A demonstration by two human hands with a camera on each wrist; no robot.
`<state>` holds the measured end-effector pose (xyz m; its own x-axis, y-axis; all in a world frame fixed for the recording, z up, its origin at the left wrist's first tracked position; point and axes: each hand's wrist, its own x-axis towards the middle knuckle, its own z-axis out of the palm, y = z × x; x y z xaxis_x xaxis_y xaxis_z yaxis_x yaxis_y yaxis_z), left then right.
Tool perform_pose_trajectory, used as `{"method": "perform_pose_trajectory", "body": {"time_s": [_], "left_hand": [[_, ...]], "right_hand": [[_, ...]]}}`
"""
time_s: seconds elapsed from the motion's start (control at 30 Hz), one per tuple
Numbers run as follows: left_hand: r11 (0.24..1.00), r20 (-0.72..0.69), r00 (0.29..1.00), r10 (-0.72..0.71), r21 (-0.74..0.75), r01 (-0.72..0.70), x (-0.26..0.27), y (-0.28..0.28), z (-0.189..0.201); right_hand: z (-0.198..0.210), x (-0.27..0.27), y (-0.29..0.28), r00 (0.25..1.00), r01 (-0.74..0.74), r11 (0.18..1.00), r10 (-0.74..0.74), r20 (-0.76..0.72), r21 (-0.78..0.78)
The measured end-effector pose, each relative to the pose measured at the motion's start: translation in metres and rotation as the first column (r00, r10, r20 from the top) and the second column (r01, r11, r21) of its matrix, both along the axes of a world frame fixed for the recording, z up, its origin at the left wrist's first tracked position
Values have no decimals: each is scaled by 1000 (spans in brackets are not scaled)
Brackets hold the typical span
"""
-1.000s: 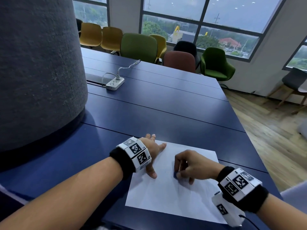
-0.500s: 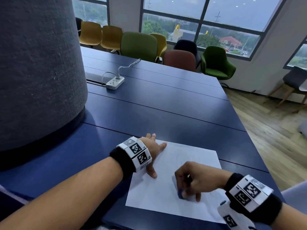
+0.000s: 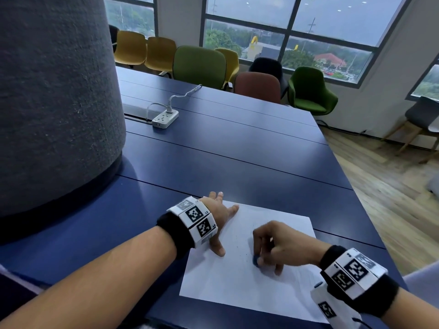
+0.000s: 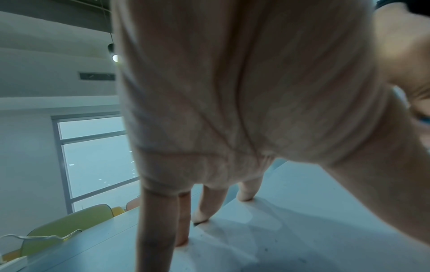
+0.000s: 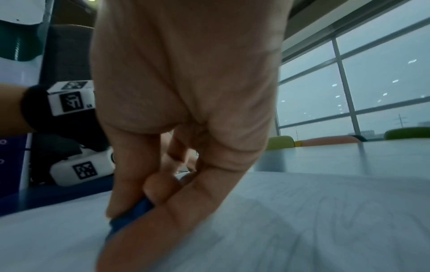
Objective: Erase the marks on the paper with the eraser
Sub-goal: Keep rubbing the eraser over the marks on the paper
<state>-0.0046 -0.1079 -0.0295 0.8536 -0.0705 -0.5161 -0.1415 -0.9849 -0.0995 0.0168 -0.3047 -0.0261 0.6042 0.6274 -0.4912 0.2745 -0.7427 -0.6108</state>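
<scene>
A white sheet of paper (image 3: 240,288) lies on the dark blue table (image 3: 237,150) near its front edge. Faint pencil marks (image 5: 325,206) show on the paper in the right wrist view. My right hand (image 3: 268,248) pinches a small blue eraser (image 3: 256,260) and presses it on the middle of the sheet; the eraser (image 5: 132,213) sits between thumb and fingers. My left hand (image 3: 219,219) lies flat with spread straight fingers on the paper's upper left corner, the fingertips (image 4: 200,217) touching the sheet. Dark eraser crumbs dot the paper.
A large grey felt-covered column (image 3: 54,103) stands on the table at the left. A white power strip (image 3: 165,118) with its cable lies further back. Coloured chairs (image 3: 199,65) line the far side. The table's right edge (image 3: 356,186) drops to a wooden floor.
My right hand with the eraser slid toward me and slightly right across the paper. The left hand stayed where it was.
</scene>
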Motion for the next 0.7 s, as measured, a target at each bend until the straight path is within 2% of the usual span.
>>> {"method": "perform_pose_trajectory", "body": {"time_s": [0.07, 0.1, 0.17, 0.23, 0.33, 0.37, 0.47, 0.5, 0.63, 0.7], "left_hand": [[1000, -3, 1000, -3, 0, 3, 0, -1, 0], [1000, -3, 1000, -5, 0, 5, 0, -1, 0], [1000, -1, 1000, -10, 4, 10, 1, -1, 0], [1000, -1, 1000, -12, 10, 12, 1, -1, 0], [1000, 2, 1000, -16, 18, 16, 2, 0, 0], [1000, 3, 1000, -17, 19, 17, 1, 0, -1], [1000, -2, 1000, -15, 17, 15, 2, 0, -2], [1000, -6, 1000, -17, 14, 18, 2, 0, -1], [1000, -5, 1000, -13, 13, 13, 2, 0, -1], [1000, -2, 1000, -13, 22, 13, 3, 0, -1]], "right_hand": [[3, -2, 0, 991, -87, 993, 78, -113, -79], [5, 1, 2, 991, -87, 991, 76, -111, -97], [5, 19, 9, 1000, 7, 998, -7, -7, -67], [3, 42, 17, 982, 156, 988, -157, 102, 13], [1, 60, 23, 936, 310, 946, -321, 146, 95], [0, 58, 23, 940, 306, 948, -316, 125, 92], [-1, 42, 27, 989, 150, 988, -149, -10, 30], [-2, 41, 27, 991, 131, 991, -130, -13, 23], [-2, 57, 28, 938, 300, 947, -315, 142, 116], [-2, 52, 31, 951, 265, 958, -278, 135, 105]]}}
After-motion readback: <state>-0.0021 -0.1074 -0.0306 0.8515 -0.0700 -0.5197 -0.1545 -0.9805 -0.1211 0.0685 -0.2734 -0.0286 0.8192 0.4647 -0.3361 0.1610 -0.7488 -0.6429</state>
